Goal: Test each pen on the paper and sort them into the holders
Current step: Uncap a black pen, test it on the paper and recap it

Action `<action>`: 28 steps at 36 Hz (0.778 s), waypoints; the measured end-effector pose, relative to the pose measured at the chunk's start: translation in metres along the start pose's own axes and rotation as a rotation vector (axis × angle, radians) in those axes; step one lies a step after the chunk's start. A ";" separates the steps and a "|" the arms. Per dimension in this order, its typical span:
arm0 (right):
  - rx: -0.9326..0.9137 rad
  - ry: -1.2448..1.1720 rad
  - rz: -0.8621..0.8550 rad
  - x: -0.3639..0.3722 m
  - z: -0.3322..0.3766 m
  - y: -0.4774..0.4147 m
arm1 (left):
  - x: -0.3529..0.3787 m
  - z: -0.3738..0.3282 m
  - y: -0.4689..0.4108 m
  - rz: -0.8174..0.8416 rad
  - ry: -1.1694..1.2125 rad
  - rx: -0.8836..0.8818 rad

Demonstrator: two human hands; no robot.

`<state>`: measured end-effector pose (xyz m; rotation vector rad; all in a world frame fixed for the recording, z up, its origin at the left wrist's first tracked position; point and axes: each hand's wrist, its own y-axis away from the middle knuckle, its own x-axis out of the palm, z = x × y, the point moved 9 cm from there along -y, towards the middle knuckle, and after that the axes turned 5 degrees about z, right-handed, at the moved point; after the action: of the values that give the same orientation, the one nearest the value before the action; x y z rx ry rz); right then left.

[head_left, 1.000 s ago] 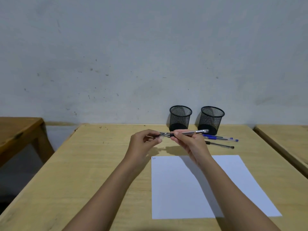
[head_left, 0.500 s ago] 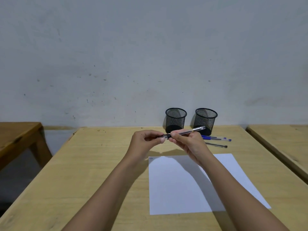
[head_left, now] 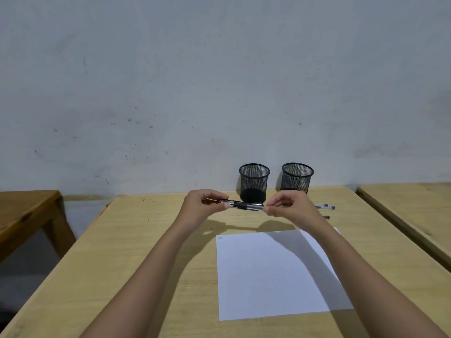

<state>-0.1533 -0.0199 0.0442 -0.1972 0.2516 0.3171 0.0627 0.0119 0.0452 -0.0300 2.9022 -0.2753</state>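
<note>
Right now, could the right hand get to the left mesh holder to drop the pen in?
Probably yes. The left mesh holder stands open-topped just behind the pen, nothing lies between them, but the right hand and left hand both pinch that pen.

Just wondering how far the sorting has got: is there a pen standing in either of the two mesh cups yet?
No, the left holder and the right holder both show only bare mesh, with nothing sticking out above their rims.

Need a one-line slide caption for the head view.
Both hands hold one pen level above the desk, before two empty-looking mesh holders; paper lies below.
</note>
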 end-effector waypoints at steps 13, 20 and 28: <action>-0.139 0.411 -0.069 0.007 0.012 -0.013 | 0.038 -0.058 -0.053 0.022 0.118 0.185; -0.140 0.188 -0.372 -0.041 0.018 -0.035 | 0.050 -0.029 -0.095 -0.016 -0.161 0.098; -0.167 0.154 -0.450 -0.058 0.017 -0.086 | 0.065 0.021 -0.130 0.010 -0.368 0.005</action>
<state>-0.1744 -0.1123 0.0896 -0.4354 0.3245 -0.1251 0.0036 -0.1220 0.0347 -0.0586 2.5359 -0.2453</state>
